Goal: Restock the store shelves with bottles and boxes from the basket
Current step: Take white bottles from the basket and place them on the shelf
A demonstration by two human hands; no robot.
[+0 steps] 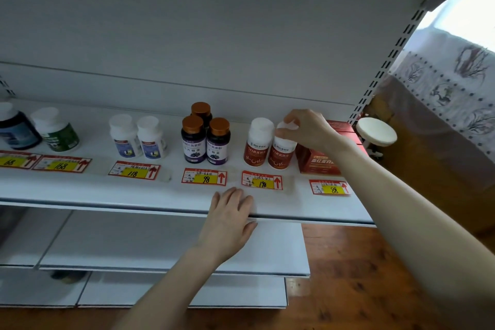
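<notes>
Head view: the right hand [308, 127] reaches in from the right and pinches the white cap of a red bottle [281, 155] between its curled fingertips and thumb. That bottle stands upright on the white shelf [134, 190], touching a second red bottle [256, 143] on its left, and just behind the 198 tag [262, 180]. A red box [318, 162] sits just to the right of the pair, partly hidden by the right forearm, with the 88 tag [330, 187] in front of it.

The left hand [230, 220] holds nothing. Its fingers lie nearly straight on the shelf's front edge, between the 98 tag [204, 177] and the 198 tag, and the thumb sits below the lip.

Further left, three purple bottles [192, 142] with copper caps stand in a tight cluster behind the 98 tag. Two white bottles [138, 138] stand side by side behind the 118 tag [134, 170]. A green bottle [57, 130] and a dark blue bottle [16, 128] stand near the left edge behind the 168 tag [63, 163] and a tag cut off by the frame.

Lower shelves [174, 244] jut out beneath, above a wooden floor [348, 276]. A round white stool top [376, 131] shows beyond the shelf's right end, near a patterned cloth [455, 83].
</notes>
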